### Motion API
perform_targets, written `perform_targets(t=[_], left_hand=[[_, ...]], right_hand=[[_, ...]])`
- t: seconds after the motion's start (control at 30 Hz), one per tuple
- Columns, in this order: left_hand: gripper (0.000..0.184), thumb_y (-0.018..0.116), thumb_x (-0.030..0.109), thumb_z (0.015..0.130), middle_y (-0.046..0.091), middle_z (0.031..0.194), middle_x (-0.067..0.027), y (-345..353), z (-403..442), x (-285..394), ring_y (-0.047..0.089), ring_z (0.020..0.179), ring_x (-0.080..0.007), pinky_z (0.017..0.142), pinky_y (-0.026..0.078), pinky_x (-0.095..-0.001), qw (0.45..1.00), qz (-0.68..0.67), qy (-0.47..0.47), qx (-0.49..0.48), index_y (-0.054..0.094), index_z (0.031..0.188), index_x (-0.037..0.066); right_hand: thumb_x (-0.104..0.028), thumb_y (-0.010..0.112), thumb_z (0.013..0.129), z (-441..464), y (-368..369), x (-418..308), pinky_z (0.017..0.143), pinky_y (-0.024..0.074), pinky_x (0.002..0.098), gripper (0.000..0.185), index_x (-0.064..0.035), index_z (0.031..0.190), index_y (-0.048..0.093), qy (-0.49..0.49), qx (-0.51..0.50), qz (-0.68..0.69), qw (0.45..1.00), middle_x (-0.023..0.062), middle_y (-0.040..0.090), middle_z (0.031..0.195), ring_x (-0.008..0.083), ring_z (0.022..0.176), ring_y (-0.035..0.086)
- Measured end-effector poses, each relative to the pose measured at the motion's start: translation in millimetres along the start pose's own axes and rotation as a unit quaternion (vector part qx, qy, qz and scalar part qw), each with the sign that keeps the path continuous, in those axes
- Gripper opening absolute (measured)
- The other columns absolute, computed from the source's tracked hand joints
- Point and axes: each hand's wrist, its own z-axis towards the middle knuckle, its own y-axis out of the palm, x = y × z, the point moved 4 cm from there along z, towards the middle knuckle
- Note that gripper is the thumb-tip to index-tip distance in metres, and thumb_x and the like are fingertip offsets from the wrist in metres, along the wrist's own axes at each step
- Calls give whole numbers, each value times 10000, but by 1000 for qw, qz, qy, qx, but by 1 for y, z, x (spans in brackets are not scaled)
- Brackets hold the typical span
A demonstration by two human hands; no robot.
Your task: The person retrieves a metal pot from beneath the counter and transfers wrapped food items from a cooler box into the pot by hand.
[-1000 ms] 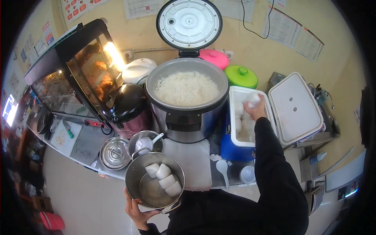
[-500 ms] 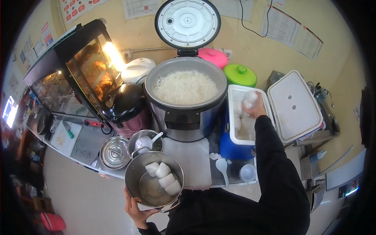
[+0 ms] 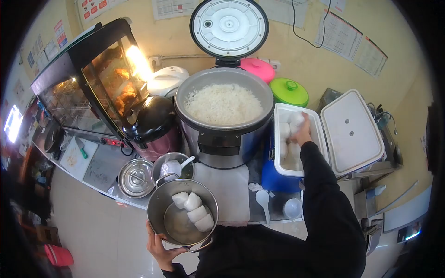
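Your left hand (image 3: 162, 249) grips the pot (image 3: 159, 211) one-sidedly, so it could tip; your right hand (image 3: 303, 133) grasps a white bundle (image 3: 298, 119) inside the cooler (image 3: 280, 183).

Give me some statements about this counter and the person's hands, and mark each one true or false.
1. The left hand touches the steel pot. True.
2. The steel pot is empty. False: white bundles lie in it.
3. The right hand is inside the cooler. True.
4. The rice cooker is closed. False: its lid stands open.
5. The green lid lies right of the pink lid. True.
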Motion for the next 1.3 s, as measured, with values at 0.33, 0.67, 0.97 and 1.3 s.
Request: perform_targets(t=[0.33, 0.67, 0.97, 1.3], left_hand=[[815, 780, 764, 486, 438, 1383, -364, -2, 5, 6, 627, 1095, -431, 735, 554, -390, 1000, -7, 11, 11, 479, 744, 52], [776, 775, 745, 484, 467, 1361, -359, -5, 11, 7, 674, 977, -383, 715, 545, -345, 1000, 0, -5, 7, 511, 707, 51], [746, 769, 747, 510, 475, 1372, -333, -4, 7, 4, 689, 834, -315, 660, 536, -303, 999, -15, -32, 1, 515, 704, 73], [742, 808, 712, 459, 477, 1361, -345, -2, 9, 6, 696, 839, -321, 656, 533, -294, 999, -21, 0, 38, 521, 711, 75]], right_hand=[[-597, 656, 667, -72, 0, -21, 886, 361, 563, 634, -236, 1177, 547, 23, -50, 97, 994, 76, 459, 1276, 339, 1127, 389], [-427, 688, 761, -240, -14, -54, 995, 400, 594, 578, -124, 1231, 541, 7, -330, 218, 918, 103, 526, 1319, 334, 1262, 439], [-364, 831, 564, -414, 76, 111, 997, 406, 343, 838, -110, 1293, 505, 102, -777, -257, 565, 88, 525, 1155, 200, 1061, 545], [-442, 801, 519, -466, 90, 340, 902, 465, 494, 872, -146, 1297, 541, -435, -692, -577, 18, 281, 342, 1386, 495, 1205, 393]])
